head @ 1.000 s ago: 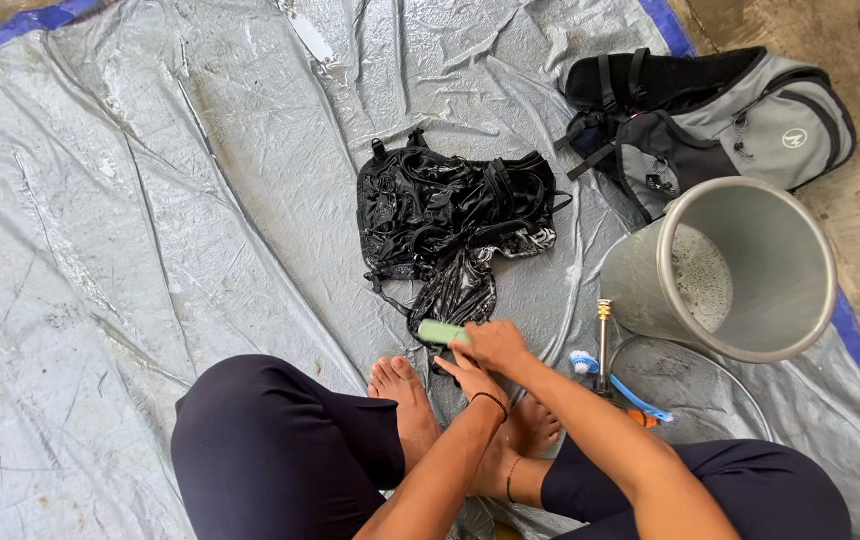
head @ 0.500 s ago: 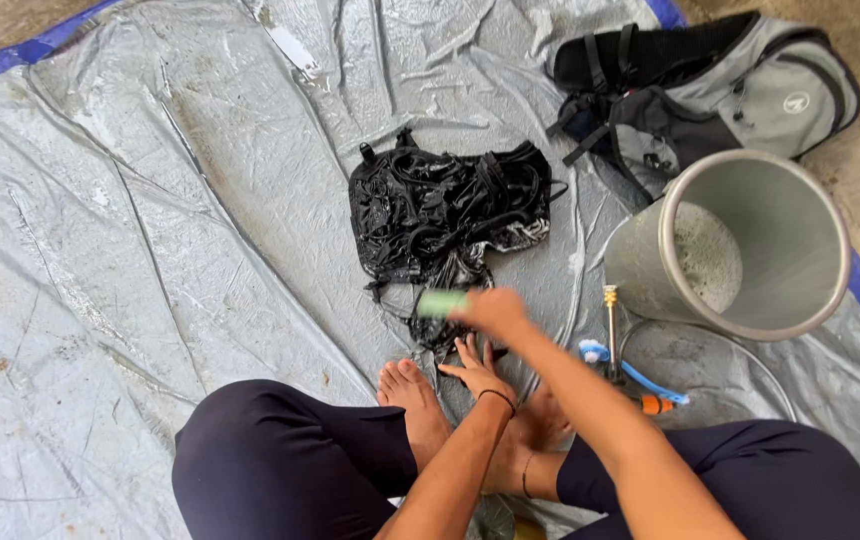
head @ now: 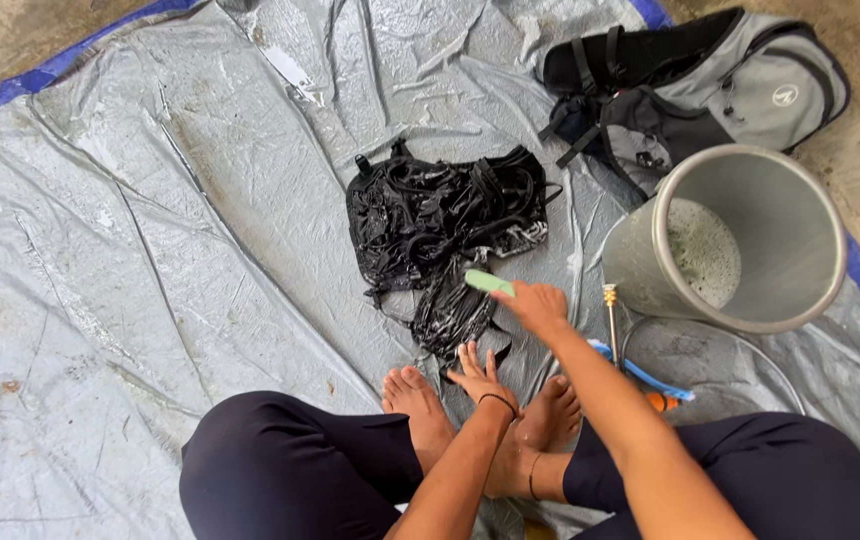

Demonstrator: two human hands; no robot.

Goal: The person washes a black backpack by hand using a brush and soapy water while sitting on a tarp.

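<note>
My bare feet (head: 470,410) on the wet grey tarp (head: 150,250), 1 grey bucket (head: 750,240) tipped sideways with suds inside, grey-black backpack (head: 710,90) behind it, hose nozzle (head: 611,300) beside me

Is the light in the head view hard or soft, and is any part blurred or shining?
Head view: soft, even light, no hard shadows; pale sheen on the wet grey tarp; right hand with the green bar slightly soft; the rest is sharp.
</note>
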